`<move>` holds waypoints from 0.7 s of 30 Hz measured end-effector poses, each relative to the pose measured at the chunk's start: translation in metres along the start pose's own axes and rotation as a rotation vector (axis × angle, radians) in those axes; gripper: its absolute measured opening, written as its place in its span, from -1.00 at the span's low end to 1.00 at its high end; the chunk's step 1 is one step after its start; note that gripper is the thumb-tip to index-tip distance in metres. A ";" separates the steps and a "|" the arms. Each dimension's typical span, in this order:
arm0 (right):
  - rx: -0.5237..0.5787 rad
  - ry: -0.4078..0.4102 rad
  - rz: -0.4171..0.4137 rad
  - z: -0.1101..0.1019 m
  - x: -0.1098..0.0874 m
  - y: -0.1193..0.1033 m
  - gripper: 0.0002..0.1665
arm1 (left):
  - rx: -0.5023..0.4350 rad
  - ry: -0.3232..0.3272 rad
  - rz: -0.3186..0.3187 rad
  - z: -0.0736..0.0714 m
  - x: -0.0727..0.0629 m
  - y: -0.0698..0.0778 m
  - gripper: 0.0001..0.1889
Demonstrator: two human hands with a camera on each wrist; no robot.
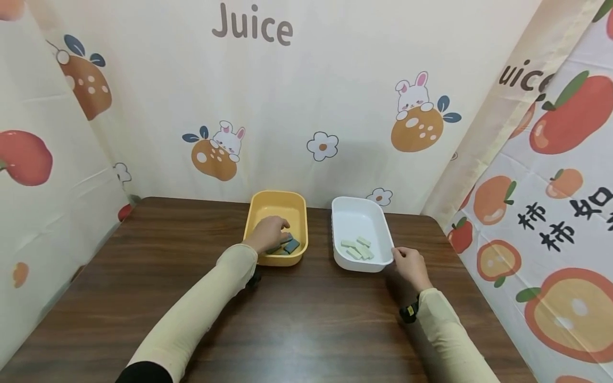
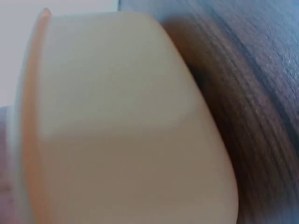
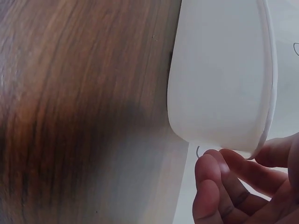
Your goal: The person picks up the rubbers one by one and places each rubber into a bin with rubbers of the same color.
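My left hand (image 1: 268,233) reaches into a yellow plastic tub (image 1: 279,198), just above several dark blue-grey rectangular pieces (image 1: 291,246). Its fingertips are partly hidden, so whether they pinch a piece does not show. The left wrist view is filled by the blurred outside wall of the yellow tub (image 2: 126,116). To the right stands a white tub (image 1: 356,213) with several pale green rectangular pieces (image 1: 358,248) lying near its front end. At that tub's front right corner, my right hand (image 1: 411,266) pinches the rim between thumb and fingers, as the right wrist view confirms.
Both tubs stand side by side near the back edge of a dark wooden table (image 1: 306,319), with a gap between them. Behind it hangs a cream curtain (image 1: 287,106) printed with fruit and rabbits. Another printed cloth (image 1: 507,223) closes off the right side.
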State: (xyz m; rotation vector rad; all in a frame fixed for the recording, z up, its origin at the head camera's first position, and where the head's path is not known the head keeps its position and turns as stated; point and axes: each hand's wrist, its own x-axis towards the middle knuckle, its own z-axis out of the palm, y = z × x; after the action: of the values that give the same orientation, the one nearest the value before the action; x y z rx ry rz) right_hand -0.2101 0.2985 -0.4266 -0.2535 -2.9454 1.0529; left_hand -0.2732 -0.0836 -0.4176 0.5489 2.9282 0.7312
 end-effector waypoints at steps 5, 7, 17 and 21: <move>0.024 0.014 0.000 0.000 0.003 0.002 -0.48 | 0.007 0.039 -0.029 -0.009 -0.008 0.001 -0.67; 0.032 0.011 0.009 0.000 0.003 0.004 -0.48 | 0.006 0.044 -0.039 -0.011 -0.011 0.001 -0.68; -0.002 0.008 0.014 -0.004 0.004 -0.001 -0.44 | -0.033 0.121 -0.085 -0.018 -0.027 -0.001 -0.66; -0.048 0.052 -0.010 -0.009 0.005 -0.006 -0.41 | -0.044 0.161 -0.101 -0.025 -0.034 0.000 -0.66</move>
State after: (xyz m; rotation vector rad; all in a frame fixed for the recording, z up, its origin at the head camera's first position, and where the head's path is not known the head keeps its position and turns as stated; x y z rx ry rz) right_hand -0.2154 0.2999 -0.4159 -0.2616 -2.9249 0.9602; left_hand -0.2458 -0.1066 -0.3962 0.3513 3.0499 0.8636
